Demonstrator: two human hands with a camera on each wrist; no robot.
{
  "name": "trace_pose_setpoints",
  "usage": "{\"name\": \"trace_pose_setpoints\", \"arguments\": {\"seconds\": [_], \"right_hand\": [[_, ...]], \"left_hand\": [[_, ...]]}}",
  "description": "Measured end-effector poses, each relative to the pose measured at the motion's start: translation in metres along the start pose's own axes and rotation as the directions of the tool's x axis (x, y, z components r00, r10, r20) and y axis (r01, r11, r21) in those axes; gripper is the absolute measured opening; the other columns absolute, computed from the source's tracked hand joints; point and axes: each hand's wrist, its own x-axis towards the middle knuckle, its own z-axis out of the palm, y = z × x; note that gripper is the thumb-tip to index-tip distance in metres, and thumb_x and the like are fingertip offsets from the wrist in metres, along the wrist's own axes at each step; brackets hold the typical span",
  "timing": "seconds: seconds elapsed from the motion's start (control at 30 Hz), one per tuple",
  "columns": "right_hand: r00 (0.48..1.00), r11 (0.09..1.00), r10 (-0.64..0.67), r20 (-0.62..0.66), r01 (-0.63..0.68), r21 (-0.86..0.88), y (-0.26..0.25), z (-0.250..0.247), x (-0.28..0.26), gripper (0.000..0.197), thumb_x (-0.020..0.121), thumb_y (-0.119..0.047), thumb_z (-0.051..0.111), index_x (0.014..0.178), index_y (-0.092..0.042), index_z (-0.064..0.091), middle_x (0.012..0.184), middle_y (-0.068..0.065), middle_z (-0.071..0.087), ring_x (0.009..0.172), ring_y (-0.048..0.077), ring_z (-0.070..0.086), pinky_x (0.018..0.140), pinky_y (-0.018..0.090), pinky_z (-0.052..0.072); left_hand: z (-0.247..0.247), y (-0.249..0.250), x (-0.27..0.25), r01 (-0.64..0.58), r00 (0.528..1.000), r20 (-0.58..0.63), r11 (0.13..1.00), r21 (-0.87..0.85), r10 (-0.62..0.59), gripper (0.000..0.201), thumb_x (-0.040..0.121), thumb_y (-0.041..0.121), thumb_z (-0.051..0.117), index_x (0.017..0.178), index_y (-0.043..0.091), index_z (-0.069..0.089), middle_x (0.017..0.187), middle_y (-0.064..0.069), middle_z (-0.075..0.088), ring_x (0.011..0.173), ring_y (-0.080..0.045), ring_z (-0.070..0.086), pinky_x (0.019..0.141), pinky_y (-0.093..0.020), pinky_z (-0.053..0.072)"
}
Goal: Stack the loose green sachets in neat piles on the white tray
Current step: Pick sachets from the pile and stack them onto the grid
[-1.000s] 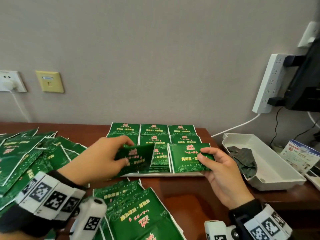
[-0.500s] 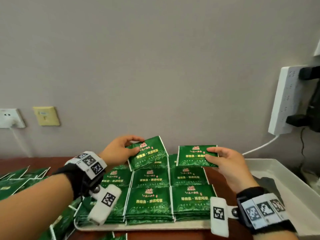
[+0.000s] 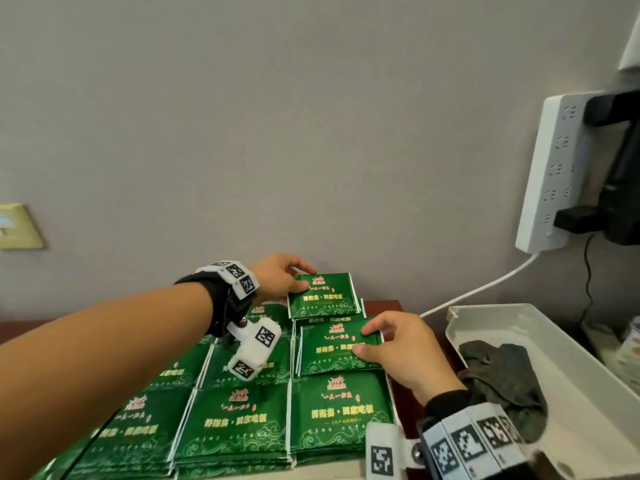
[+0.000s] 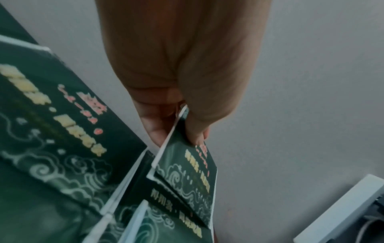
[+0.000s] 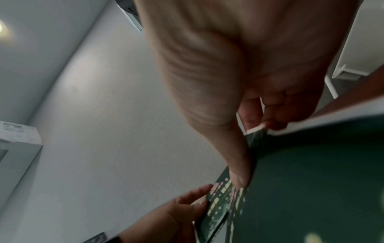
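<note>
Green sachets (image 3: 323,295) pinched in the left hand (image 3: 277,275) and right hand (image 3: 398,344) hover over back-row piles beneath them, where careless release could land them askew

Grey wall (image 3: 311,116), white power strip (image 3: 550,168) — brown wooden table (image 3: 20,332)

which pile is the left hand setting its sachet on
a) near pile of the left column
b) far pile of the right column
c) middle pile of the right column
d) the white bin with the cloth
b: the left hand pinches the left edge of a sachet over the farthest pile in the right column, by the wall, while the right hand holds another sachet on the middle pile.
</note>
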Motion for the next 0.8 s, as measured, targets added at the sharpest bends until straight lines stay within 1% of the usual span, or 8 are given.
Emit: {"name": "trace_pose_setpoints", "arguments": {"seconds": [0.1,0.17,0.2,0.3,0.37,0.5,0.63,0.8], "right_hand": [[0.999,0.999,-0.021,0.028,0.023,-0.045,0.001,0.001,-0.001,0.026,0.071,-0.023,0.091,0.086,-0.023,0.070,0.089,-0.011,0.059,0.075,0.003,0.053,0.059,0.016,0.039],[0.999,0.996,-0.020,0.039,0.023,-0.082,0.001,0.001,-0.001,0.027,0.072,-0.025,0.091,0.088,-0.023,0.069,0.094,-0.009,0.059,0.077,0.004,0.053,0.060,0.016,0.040],[0.999,0.996,-0.014,0.045,0.018,-0.090,0.000,0.001,-0.001,0.027,0.072,-0.025,0.090,0.088,-0.024,0.069,0.096,-0.008,0.060,0.079,0.005,0.055,0.062,0.018,0.043],[0.997,0.997,0.012,0.070,-0.006,-0.083,-0.002,0.001,-0.002,0.027,0.073,-0.026,0.089,0.090,-0.024,0.068,0.104,-0.005,0.063,0.089,0.011,0.063,0.077,0.030,0.057],[0.996,0.994,0.014,0.085,-0.005,-0.105,-0.005,0.001,-0.003,0.029,0.073,-0.027,0.090,0.090,-0.024,0.067,0.107,-0.005,0.064,0.093,0.015,0.065,0.083,0.037,0.059],[0.996,0.983,-0.001,0.084,0.017,-0.181,-0.007,0.001,-0.003,0.030,0.074,-0.022,0.089,0.094,-0.022,0.066,0.113,-0.002,0.062,0.098,0.016,0.063,0.082,0.029,0.054],[0.998,0.974,0.006,0.061,0.008,-0.225,-0.005,0.000,-0.003,0.028,0.076,-0.022,0.088,0.096,-0.023,0.068,0.111,-0.001,0.061,0.099,0.017,0.061,0.082,0.026,0.050],[1.000,0.974,0.010,0.027,-0.003,-0.227,0.002,0.001,0.002,0.022,0.082,-0.010,0.079,0.098,-0.024,0.071,0.110,-0.001,0.063,0.095,0.015,0.061,0.073,0.021,0.045]], "left_hand": [[0.009,-0.006,0.012,-0.036,0.999,0.023,0.981,0.191,0.032,0.025,0.094,0.005,0.064,0.113,0.022,0.067,0.110,-0.005,0.070,0.090,-0.020,0.070,0.076,-0.033,0.060],[0.012,-0.010,0.017,-0.057,0.998,0.031,0.939,0.339,0.050,0.026,0.093,0.009,0.066,0.113,0.026,0.067,0.114,-0.001,0.069,0.102,-0.019,0.067,0.093,-0.036,0.055],[0.013,-0.012,0.018,-0.059,0.998,0.027,0.918,0.391,0.053,0.029,0.093,0.010,0.066,0.116,0.026,0.066,0.117,0.000,0.068,0.106,-0.018,0.065,0.097,-0.035,0.052],[0.019,-0.014,0.018,-0.073,0.997,0.030,0.858,0.509,0.067,0.032,0.097,0.013,0.058,0.126,0.025,0.063,0.131,-0.001,0.062,0.116,-0.018,0.060,0.102,-0.033,0.046],[0.024,-0.008,0.015,-0.091,0.996,0.060,0.835,0.542,0.070,0.034,0.100,0.023,0.055,0.133,0.024,0.059,0.138,-0.001,0.058,0.124,-0.019,0.055,0.102,-0.030,0.040],[0.032,0.007,0.014,-0.148,0.984,0.167,0.783,0.604,0.057,0.049,0.096,0.045,0.059,0.141,0.027,0.053,0.144,0.003,0.054,0.131,-0.018,0.050,0.106,-0.032,0.036],[0.041,0.010,0.016,-0.225,0.964,0.256,0.742,0.632,0.074,0.046,0.095,0.027,0.064,0.140,0.031,0.053,0.144,0.006,0.054,0.130,-0.016,0.050,0.112,-0.037,0.036],[0.048,0.009,0.016,-0.256,0.953,0.287,0.757,0.601,0.094,0.054,0.092,0.003,0.058,0.134,0.036,0.056,0.141,0.005,0.055,0.123,-0.017,0.054,0.102,-0.034,0.045]]}}
